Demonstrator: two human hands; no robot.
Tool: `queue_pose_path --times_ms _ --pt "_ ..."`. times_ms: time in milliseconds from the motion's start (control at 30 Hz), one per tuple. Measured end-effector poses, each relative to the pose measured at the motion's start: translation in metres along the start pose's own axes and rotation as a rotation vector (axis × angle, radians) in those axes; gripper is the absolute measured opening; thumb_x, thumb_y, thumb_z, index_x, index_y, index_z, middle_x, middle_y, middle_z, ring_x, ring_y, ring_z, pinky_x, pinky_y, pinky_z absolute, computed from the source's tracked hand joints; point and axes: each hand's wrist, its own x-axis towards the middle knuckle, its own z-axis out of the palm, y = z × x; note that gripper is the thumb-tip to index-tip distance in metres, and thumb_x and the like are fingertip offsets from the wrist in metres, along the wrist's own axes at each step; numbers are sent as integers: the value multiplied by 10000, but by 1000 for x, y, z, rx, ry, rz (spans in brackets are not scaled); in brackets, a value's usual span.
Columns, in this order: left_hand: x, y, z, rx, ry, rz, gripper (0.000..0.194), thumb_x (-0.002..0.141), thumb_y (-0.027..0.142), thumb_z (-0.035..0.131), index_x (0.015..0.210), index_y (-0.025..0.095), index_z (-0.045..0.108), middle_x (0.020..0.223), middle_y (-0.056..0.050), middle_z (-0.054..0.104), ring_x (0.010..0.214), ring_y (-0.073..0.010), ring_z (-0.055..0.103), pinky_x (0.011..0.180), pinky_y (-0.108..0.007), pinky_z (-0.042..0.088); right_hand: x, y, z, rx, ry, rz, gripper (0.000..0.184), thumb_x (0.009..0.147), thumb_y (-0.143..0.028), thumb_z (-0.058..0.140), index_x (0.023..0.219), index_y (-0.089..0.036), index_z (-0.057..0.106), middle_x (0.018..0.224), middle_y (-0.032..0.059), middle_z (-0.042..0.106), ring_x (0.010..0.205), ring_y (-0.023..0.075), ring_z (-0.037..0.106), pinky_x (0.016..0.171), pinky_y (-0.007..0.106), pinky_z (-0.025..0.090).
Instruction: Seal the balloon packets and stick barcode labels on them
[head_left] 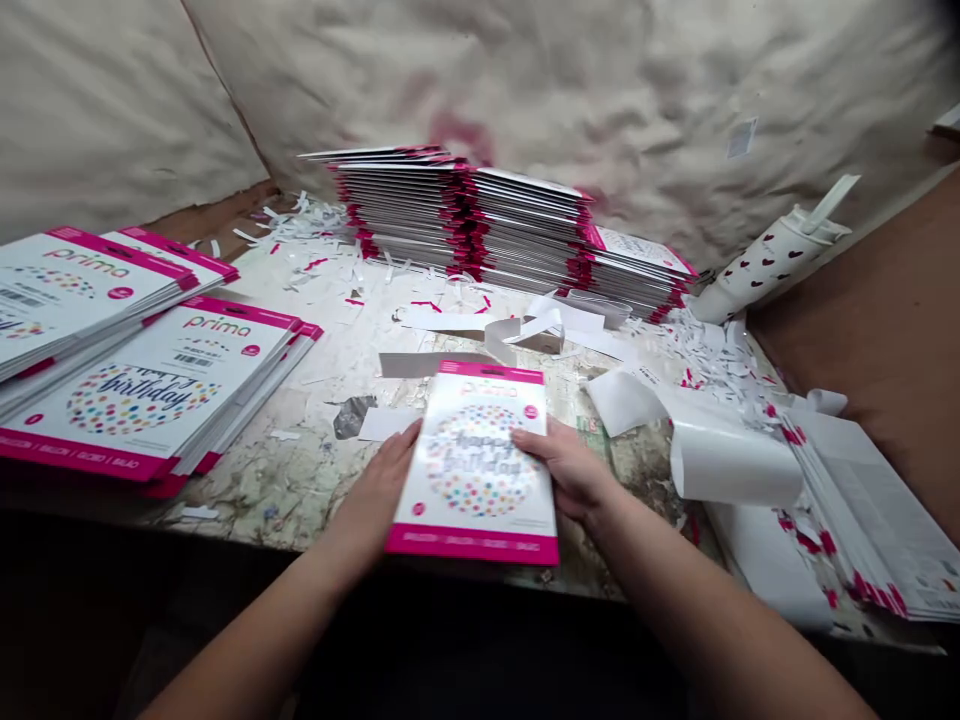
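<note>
Between my two hands is a white balloon packet (484, 460) with pink bands and a dotted "happy birthday" print, held over the table's front edge. My right hand (574, 465) grips its right side, the thumb lying on the front and the fingers behind. Along its left edge rests my left hand (382, 480), with its fingertips hidden behind the packet. The packet's print is slightly blurred. Stacks of matching packets (142, 395) lie to the left of my left hand.
Tall stacks of packets (457, 220) stand against the papered back wall. Curled strips of white backing paper (731, 450) and paper scraps (300, 225) litter the worktable (300, 500). At the back right leans a white tumbler with hearts (765, 265). More packets (877, 520) lie at right.
</note>
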Motion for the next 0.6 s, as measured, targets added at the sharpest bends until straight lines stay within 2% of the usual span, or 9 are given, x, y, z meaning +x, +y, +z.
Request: queue_pose_path --times_ms 100,167,267,367,433,533,600 --pt "-4 -6 3 151 -76 269 534 879 448 367 1265 113 518 1371 -127 451 1295 -275 358 1039 -411 338 -2 -6 -46 -108 154 -44 310 652 -140 699 934 -159 573 834 71 727 776 262 690 753 435 545" --pt "-10 -2 7 268 -77 358 518 888 400 380 1314 117 465 1398 -134 408 1319 -320 309 1029 -484 326 -8 -14 -66 -158 203 -44 315 658 -156 708 942 -166 572 847 76 727 758 264 691 742 442 545" --pt "-18 10 11 306 -90 398 467 903 363 368 1313 165 469 1383 -100 438 1273 -317 383 995 -498 360 -20 -27 -72 -158 166 0 334 671 -158 699 979 -169 568 868 86 725 769 268 691 747 449 541" --pt "-20 18 11 287 -80 386 427 907 345 368 1267 169 516 1350 -96 482 1246 -315 415 986 -501 370 -29 -41 -66 -124 15 18 344 706 -164 659 1038 -173 568 919 100 716 842 276 682 788 460 527" --pt "-18 20 9 258 -77 392 412 910 345 366 1214 141 555 1338 -114 492 1273 -309 381 1009 -482 360 -33 -51 -69 -118 -8 -87 322 715 -178 639 1031 -182 581 919 92 714 863 274 677 801 458 525" --pt "-12 26 11 215 -88 429 441 922 347 336 1184 69 557 1329 -177 480 1281 -284 375 1028 -412 364 -35 -65 -91 -107 114 -332 220 714 -231 618 933 -219 608 851 47 717 846 256 679 798 437 535" --pt "-9 35 15 228 -104 428 483 920 385 336 1230 65 523 1294 -201 500 1247 -295 415 1014 -414 373 -35 -70 -107 -164 153 -415 174 737 -316 585 891 -239 613 826 35 713 852 255 676 789 437 541"
